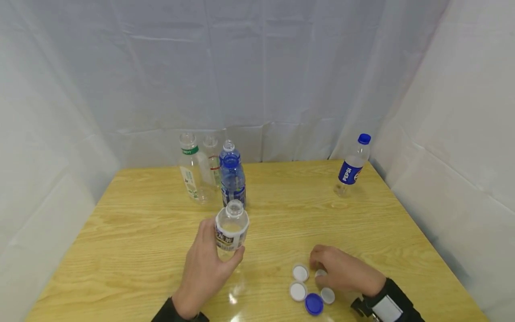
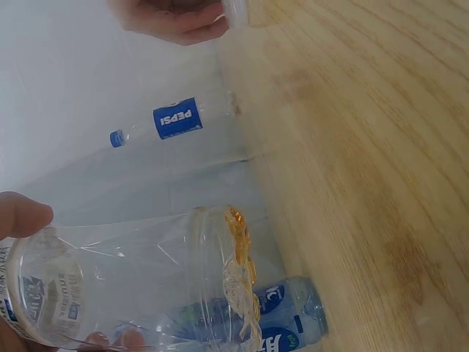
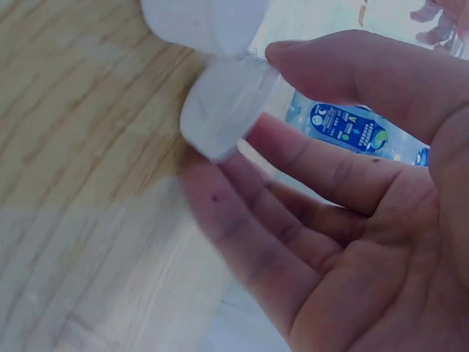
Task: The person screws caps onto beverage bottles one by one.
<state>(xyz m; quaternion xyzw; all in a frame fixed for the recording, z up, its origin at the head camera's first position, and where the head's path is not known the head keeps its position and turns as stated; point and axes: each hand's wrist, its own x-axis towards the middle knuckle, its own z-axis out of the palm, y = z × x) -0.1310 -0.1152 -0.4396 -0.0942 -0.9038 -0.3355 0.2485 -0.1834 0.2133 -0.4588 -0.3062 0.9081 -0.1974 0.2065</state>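
My left hand [image 1: 207, 266] grips a clear plastic bottle [image 1: 232, 228] around its upper body, thumb on one side and fingers on the other. The bottle has a printed white label and an uncovered mouth. In the left wrist view its ridged base shows above the table. My right hand [image 1: 346, 270] is low at the right, its thumb and fingers pinching a white bottle cap [image 3: 223, 110] at the tabletop. Around it lie white caps [image 1: 298, 291] and one blue cap [image 1: 314, 304]. Another white cap [image 3: 209, 22] stands beside the pinched one in the right wrist view.
At the back left stand uncapped clear bottles, one with a green neck band [image 1: 195, 172], and blue-tinted bottles [image 1: 233, 181]. A Pepsi bottle [image 1: 351, 170] with a blue cap stands back right. White curtains [image 1: 257, 80] enclose the wooden table [image 1: 120, 232].
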